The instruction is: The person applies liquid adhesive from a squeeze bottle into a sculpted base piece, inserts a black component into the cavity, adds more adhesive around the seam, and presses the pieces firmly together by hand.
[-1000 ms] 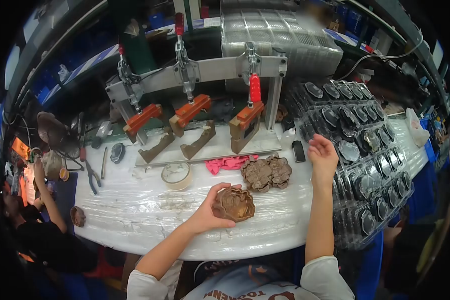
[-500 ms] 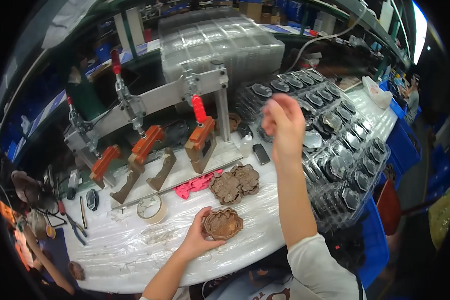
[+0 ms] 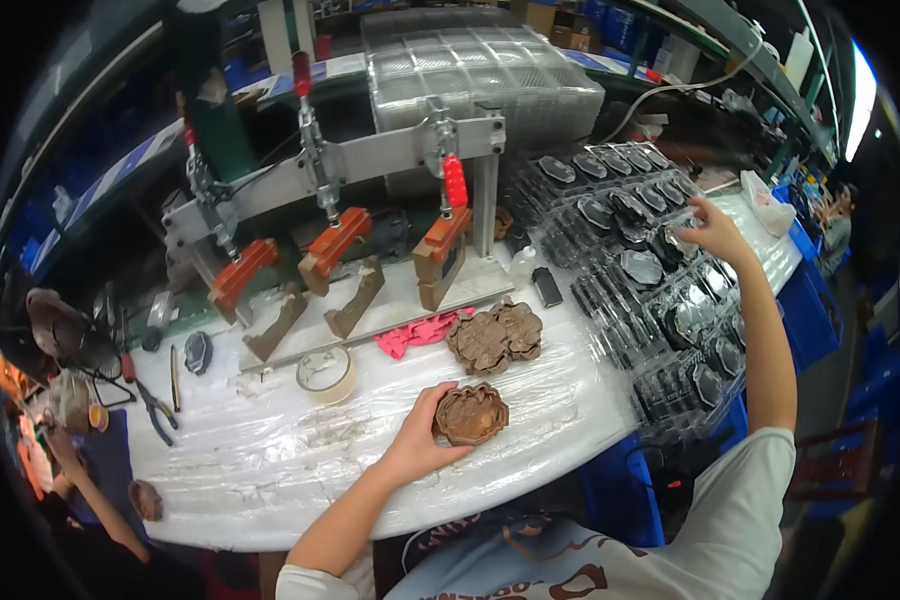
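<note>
My left hand (image 3: pixel 420 438) is closed around the side of a brown, scallop-edged, hollow cup-like piece (image 3: pixel 473 412), its open side facing up. Over the clear plastic trays (image 3: pixel 610 330) at the right, my right hand (image 3: pixel 718 235) reaches in with finger and thumb apart, close to a dark shiny piece (image 3: pixel 673 245). Whether the fingertips touch that piece cannot be made out. Several dark pieces with clear film sit in the tray pockets. A lumpy brown clay-like mass (image 3: pixel 495 338) lies on the table just beyond the cup-like piece.
A metal fixture with red-handled toggle clamps (image 3: pixel 340 240) stands across the back. Before it lie pink material (image 3: pixel 420 335), a tape roll (image 3: pixel 326 374) and pliers (image 3: pixel 153 408). A small white bottle (image 3: pixel 523 262) and black box (image 3: pixel 547 287) stand near the trays. Another person's arm (image 3: pixel 95 490) is at far left.
My right hand has moved right and away from above the table's middle to the trays. My left hand still holds the brown piece. The whole view has shifted.
</note>
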The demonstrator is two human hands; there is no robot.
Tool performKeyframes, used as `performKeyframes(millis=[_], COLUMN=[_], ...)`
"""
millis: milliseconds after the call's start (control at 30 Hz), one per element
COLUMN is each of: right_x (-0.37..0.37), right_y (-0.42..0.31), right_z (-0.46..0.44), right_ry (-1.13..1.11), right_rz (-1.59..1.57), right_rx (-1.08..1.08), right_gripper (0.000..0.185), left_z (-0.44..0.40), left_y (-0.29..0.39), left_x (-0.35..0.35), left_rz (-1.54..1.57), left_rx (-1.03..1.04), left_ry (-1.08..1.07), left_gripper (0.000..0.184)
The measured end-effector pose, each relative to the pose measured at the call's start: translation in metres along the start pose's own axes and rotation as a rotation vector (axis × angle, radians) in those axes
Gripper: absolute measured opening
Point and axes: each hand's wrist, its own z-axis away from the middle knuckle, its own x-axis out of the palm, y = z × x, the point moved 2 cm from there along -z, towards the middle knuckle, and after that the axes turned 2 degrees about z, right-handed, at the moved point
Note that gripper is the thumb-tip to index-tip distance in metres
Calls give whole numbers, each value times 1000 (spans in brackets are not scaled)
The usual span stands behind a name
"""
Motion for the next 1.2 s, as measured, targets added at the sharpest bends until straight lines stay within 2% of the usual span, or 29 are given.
performKeyframes(millis=[33,100,200,333,400,567,633,700,767,833,867,933,967,1000,1033,1100,1200], right_x=[10,36,49,53,51,40,27,10,0,2,7,25,36,51,68,101,125], right_y=[17,43,44,39,28,14,0,-38,-94,-147,-170,-201,-211,-214,-213,-210,-225], right_z=[5,11,15,10,9,20,28,51,87,120,130,146,152,158,163,176,189], right_ry=[-19,-87,-110,-22,6,142,260,138,-6,-218,-349,-559,-638,-722,-746,-821,-872], right_rz=[4,-233,-149,-174,-79,-122,-308,-684,-827,-770,-640,-339,-163,-192,-41,236,403], right_rx=[-24,119,117,113,101,75,56,9,-88,-235,-274,-382,-460,-450,-614,-728,-789], right_gripper=[58,71,77,73,68,60,58,58,59,60,59,57,56,52,47,45,49], left_z=[0,4,2,2,2,3,3,4,2,3,3,4,5,8,10,10,9], left_y=[0,1,1,1,0,-1,-2,0,2,5,7,15,18,19,18,15,14], left_x=[0,1,1,2,2,2,2,0,0,0,-2,-9,-11,-16,-20,-27,-34], left_rz=[-6,-1,-1,-51,-48,-29,6,26,52,178,180,-54,-51,-32,-10,-49,-85], left_rx=[23,12,25,-20,-23,-23,-28,-31,-36,-65,-83,22,9,-24,-57,-81,-39], left_ry=[-7,7,-10,-27,-25,3,-7,4,8,16,7,68,48,59,74,56,65], left_gripper=[82,81,80,87,87,87,88,88,88,86,86,80,80,79,79,82,81])
